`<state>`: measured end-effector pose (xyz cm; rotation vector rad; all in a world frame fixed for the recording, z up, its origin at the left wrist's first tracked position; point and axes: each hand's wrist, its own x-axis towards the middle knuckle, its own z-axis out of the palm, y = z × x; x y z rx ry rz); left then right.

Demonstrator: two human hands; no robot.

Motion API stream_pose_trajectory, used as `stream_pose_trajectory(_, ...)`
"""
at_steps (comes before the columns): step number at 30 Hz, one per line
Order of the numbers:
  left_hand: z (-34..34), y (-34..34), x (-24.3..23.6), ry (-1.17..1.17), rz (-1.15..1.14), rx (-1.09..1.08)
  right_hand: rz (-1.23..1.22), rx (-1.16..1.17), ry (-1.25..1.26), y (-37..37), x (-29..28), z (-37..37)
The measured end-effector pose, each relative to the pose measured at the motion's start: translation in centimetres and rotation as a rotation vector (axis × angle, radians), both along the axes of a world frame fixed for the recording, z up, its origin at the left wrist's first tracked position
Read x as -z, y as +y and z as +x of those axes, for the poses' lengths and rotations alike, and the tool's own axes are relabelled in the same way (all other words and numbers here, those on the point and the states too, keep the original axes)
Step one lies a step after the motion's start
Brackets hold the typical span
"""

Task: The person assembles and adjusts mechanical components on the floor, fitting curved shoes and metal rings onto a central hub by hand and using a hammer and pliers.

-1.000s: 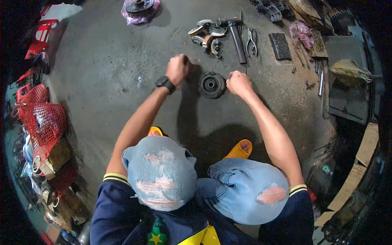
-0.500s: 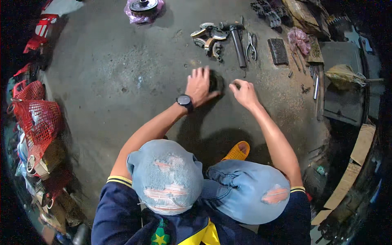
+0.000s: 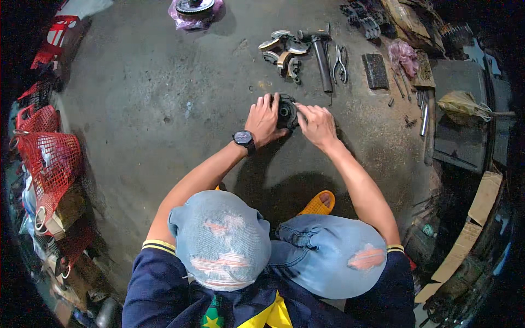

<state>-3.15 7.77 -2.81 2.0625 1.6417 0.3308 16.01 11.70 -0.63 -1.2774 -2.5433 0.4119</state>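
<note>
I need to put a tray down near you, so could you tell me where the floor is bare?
Bare concrete floor spreads left of the left hand, out to the red baskets. Ahead of the round metal part it is crowded: curved metal pieces, hammer, pliers.

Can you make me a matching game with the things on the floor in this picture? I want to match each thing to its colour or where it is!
Things:
1. round metal part
2. basket
3. sandal
4. hammer

Colour or place:
A. red, at the left edge
B. orange, under the bent knees
C. dark, held between the left hand and right hand
D. lying on the floor beyond the hands, beside the pliers

Pairs: 1-C, 2-A, 3-B, 4-D
</note>
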Motion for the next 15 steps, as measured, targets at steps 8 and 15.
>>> stream_pose_trajectory(8, 0.6, -0.5, 0.5, 0.008, 0.036, -0.065, 0.007, -0.084, -0.080, 1.1, 0.0, 0.1)
stream_pose_trajectory(15, 0.1, 4.9, 2.3, -0.174, -0.004, -0.125, 0.008, -0.449, -0.234, 5.4, -0.3, 1.0)
